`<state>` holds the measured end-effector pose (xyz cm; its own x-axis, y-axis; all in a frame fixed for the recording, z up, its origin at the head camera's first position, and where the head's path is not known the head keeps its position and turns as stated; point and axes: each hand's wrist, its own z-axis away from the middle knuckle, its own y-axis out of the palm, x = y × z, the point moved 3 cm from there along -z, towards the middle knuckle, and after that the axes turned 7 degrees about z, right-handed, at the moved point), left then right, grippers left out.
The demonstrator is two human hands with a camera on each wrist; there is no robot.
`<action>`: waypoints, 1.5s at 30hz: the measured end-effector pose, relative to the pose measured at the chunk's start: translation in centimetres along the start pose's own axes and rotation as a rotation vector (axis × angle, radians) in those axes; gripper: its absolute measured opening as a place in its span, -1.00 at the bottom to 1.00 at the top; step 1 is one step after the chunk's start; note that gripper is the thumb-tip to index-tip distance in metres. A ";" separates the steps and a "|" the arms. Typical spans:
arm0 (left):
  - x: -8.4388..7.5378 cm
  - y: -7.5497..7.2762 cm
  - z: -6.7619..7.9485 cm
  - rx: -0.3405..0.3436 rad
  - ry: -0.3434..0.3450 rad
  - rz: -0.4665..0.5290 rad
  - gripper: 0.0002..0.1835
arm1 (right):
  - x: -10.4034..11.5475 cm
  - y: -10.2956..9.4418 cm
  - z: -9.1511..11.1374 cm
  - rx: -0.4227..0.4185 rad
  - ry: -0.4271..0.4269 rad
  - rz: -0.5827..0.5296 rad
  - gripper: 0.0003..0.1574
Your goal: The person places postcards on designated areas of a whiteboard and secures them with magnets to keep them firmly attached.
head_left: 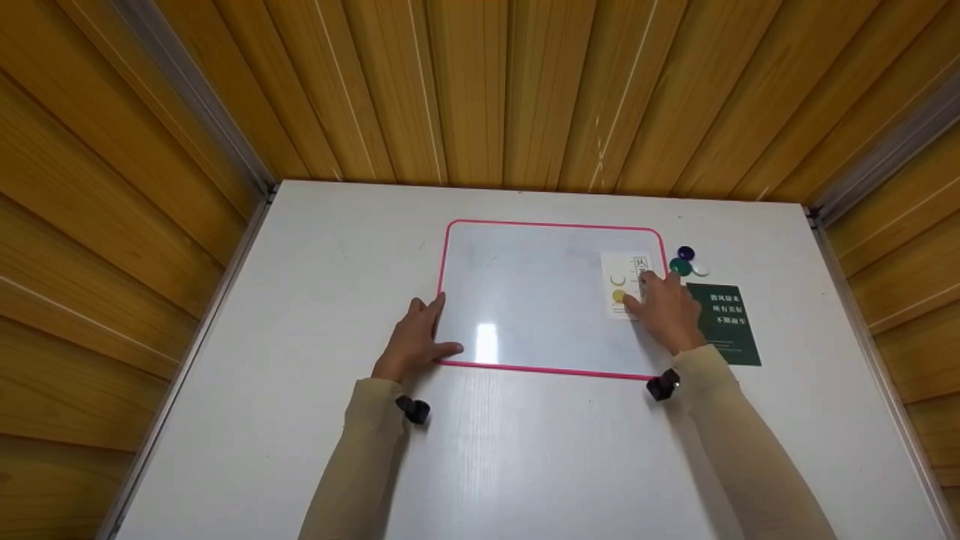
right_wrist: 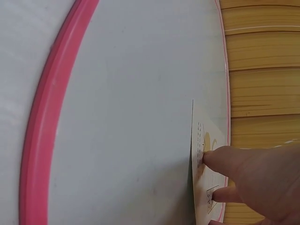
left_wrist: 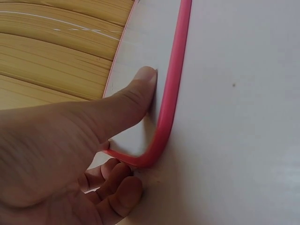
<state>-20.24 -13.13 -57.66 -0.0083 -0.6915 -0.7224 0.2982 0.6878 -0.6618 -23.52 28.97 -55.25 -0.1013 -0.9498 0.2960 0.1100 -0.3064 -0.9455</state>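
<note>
A whiteboard [head_left: 536,296] with a pink frame lies on the white table. My left hand [head_left: 411,339] holds its near left corner. In the left wrist view the thumb [left_wrist: 131,101] rests on the board's face, while the other fingers [left_wrist: 124,192] curl beside the frame. A white card [head_left: 613,271] with a yellow circle and printed characters is on the right part of the board. Thumb and fingertips of my right hand [head_left: 667,309] press on the card's face; in the right wrist view the card [right_wrist: 200,140] casts a shadow along one edge.
A dark green card [head_left: 729,322] with white characters lies on the table, right of the board. Near the board's upper right corner are a dark blue [head_left: 685,253], a green [head_left: 680,267] and a white round piece [head_left: 700,268]. Wood-slat walls [head_left: 465,90] enclose the table.
</note>
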 end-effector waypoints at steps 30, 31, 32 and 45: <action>-0.2 -0.1 0.2 -0.028 -0.006 0.011 0.15 | -0.1 -0.3 -0.1 -0.002 -0.004 -0.026 -0.21; -0.2 -0.1 0.2 -0.029 -0.008 0.013 0.15 | -0.1 -0.3 -0.1 -0.002 -0.003 -0.025 -0.21; -0.2 -0.1 0.2 -0.029 -0.011 0.015 0.15 | 0.0 -0.3 -0.1 -0.001 -0.002 -0.024 -0.21; -0.1 0.0 0.2 -0.025 0.001 0.017 0.14 | -0.3 -0.7 -0.3 -0.048 -0.006 -0.027 -0.29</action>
<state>-20.01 -13.07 -57.55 -0.0039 -0.6793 -0.7338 0.2742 0.7050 -0.6541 -23.92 29.52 -54.68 -0.0973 -0.9415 0.3226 0.0600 -0.3291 -0.9424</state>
